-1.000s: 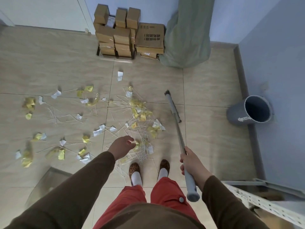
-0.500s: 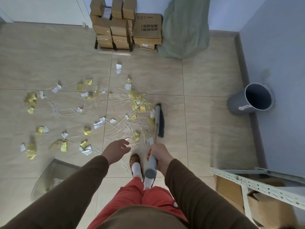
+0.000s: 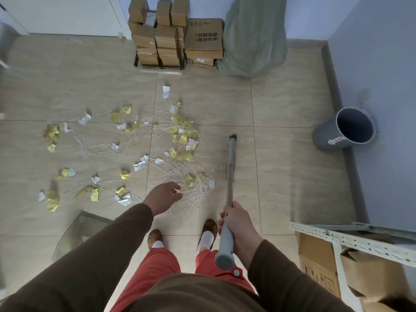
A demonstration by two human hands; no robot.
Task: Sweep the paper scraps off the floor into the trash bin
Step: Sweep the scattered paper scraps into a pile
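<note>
Yellow and white paper scraps (image 3: 182, 136) and thin white sticks lie scattered over the tiled floor ahead of my feet and out to the left. My right hand (image 3: 236, 219) grips the grey handle of a broom (image 3: 230, 167), whose head points away from me just right of the scrap pile. My left hand (image 3: 164, 195) hovers with relaxed fingers above the nearest sticks and holds nothing. A grey round trash bin (image 3: 333, 140) stands against the right wall, its mouth tipped toward me.
Stacked cardboard boxes (image 3: 171, 39) and a full green sack (image 3: 254, 37) stand by the far wall. A white metal shelf frame (image 3: 351, 239) with boxes under it is at the lower right. A clear dustpan-like object (image 3: 78, 233) lies at the lower left.
The broom head has swung from the middle of the scrap pile to its right side, and my right hand has moved right with the handle. My left hand has barely shifted.
</note>
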